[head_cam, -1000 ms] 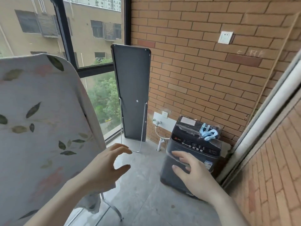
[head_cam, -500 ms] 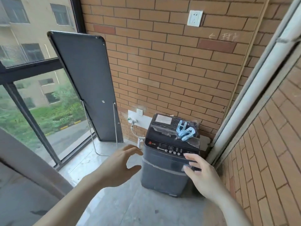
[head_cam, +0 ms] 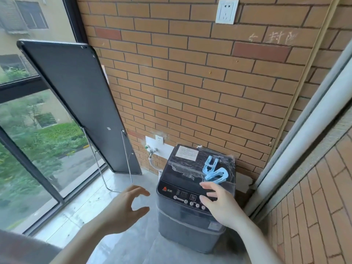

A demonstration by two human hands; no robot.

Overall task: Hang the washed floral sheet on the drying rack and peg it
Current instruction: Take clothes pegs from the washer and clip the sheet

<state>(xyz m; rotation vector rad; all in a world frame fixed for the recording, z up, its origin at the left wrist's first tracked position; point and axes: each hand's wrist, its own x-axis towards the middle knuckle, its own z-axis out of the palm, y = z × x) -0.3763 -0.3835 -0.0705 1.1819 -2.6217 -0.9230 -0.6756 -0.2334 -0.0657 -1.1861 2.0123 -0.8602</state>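
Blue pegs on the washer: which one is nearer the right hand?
The lower peg, lying just beyond the right hand; the other peg lies farther back on the lid.

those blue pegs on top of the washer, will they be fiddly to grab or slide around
The blue pegs look like thin, hollow plastic, so probably light and stiff. They lie loose on glossy film over the washing machine lid, so a nudge may slide them. The right hand reaches open, just short of them.

Light-blue pegs (head_cam: 214, 170) in a pile atop the washing machine (head_cam: 190, 216)

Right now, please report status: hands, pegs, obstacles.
Both hands empty: left hand open, right hand reaching. Blue pegs on washing machine. Path clear.
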